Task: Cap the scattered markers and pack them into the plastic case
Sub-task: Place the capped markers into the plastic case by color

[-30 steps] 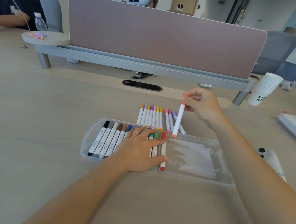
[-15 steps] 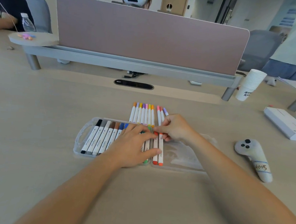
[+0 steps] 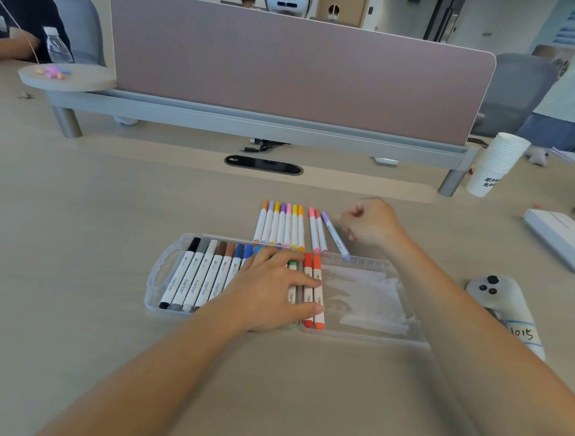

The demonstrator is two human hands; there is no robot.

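Right hand [image 3: 372, 222] has left the case [image 3: 163, 271] and swung out to its 1 o'clock, fingers curled, holding nothing, just beside the purple marker [image 3: 335, 235]. Left hand [image 3: 272, 290] lies flat, fingers straight, pressing the packed row. Loose markers [image 3: 280, 227] lie on the desk [image 3: 78, 240] at the case's 12 o'clock. They look light, stiff and slick, apt to roll; I'd pinch one mid-barrel.

Your left hand [image 3: 272, 290] lies flat across the capped white-barrelled markers [image 3: 193, 279] in the clear plastic case [image 3: 156, 279]. Your right hand [image 3: 374, 225], curled and empty, hovers at the case's 1 o'clock, beside a lilac-capped marker [image 3: 334, 235].
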